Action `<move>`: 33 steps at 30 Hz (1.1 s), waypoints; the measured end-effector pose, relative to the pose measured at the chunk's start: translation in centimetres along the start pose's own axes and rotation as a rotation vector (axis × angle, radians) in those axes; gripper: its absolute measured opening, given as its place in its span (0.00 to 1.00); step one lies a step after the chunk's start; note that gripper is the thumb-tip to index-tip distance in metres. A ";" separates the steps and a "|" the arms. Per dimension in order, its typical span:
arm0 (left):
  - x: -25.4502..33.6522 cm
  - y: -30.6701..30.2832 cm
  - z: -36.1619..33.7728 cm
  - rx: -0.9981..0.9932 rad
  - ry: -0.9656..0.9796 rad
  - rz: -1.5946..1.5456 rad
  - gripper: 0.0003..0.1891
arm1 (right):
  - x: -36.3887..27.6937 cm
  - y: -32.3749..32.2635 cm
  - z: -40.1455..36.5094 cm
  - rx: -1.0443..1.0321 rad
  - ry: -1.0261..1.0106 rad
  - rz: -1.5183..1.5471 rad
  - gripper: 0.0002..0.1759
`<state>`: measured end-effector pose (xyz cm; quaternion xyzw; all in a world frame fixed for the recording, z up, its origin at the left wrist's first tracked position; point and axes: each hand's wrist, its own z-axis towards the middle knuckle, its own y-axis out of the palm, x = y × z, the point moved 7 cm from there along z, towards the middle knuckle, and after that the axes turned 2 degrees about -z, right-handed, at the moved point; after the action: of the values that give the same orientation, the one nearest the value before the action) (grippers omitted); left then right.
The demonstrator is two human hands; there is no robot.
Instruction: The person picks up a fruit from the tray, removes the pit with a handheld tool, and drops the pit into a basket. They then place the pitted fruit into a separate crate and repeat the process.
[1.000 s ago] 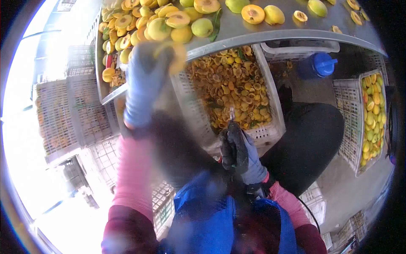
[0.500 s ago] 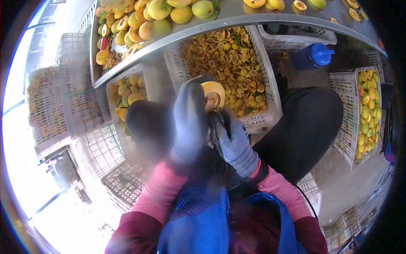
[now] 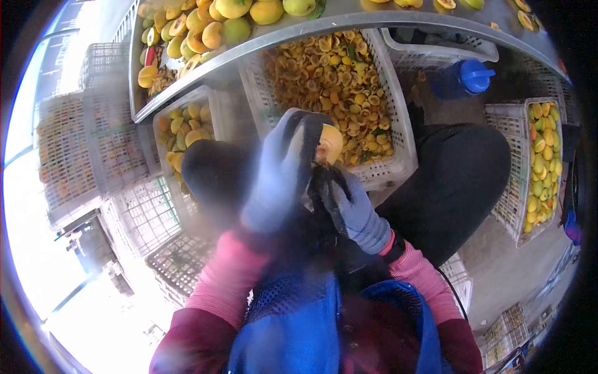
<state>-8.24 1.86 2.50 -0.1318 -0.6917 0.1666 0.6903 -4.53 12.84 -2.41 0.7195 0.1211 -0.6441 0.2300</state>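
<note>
a blue jug (image 3: 466,79) near a white crate (image 3: 436,50); stacked crates (image 3: 68,149) at left.

The one camera here rides on a person's head, peering forward and steeply down past their own chest, so the blue apron (image 3: 289,327) fills the bottom edge and both pink sleeves (image 3: 418,271) reach upward beside it. It looks from close by, over the arms: the left hand (image 3: 280,168) and right hand (image 3: 360,213) meet near the middle, with the knees (image 3: 464,165) spread to either side. The lens takes in a lot, bending straight lines and leaving the corners black. Way out left it catches stacked crates (image 3: 68,149) beside glaring light; out right, a crate of fruit (image 3: 516,128). Ahead, the tabletop (image 3: 349,9) bows across the top, where it is cut off.
</note>
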 end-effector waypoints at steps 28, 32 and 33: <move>-7.3 -3.2 -4.2 0.344 -0.391 -0.407 0.27 | 0.4 3.4 -0.8 -0.357 0.669 1.871 0.27; -1.2 -8.8 -4.6 0.206 -0.090 0.716 0.17 | 4.1 4.0 -1.8 -0.309 0.828 1.628 0.29; -0.2 -9.7 -4.4 0.176 -0.075 0.687 0.18 | 4.7 3.8 -2.1 -0.257 0.874 1.472 0.29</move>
<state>-3.36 -6.85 6.28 -0.2903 -0.6150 0.4527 0.5767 -0.24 9.99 -6.21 0.7665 -0.2261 0.0219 0.6007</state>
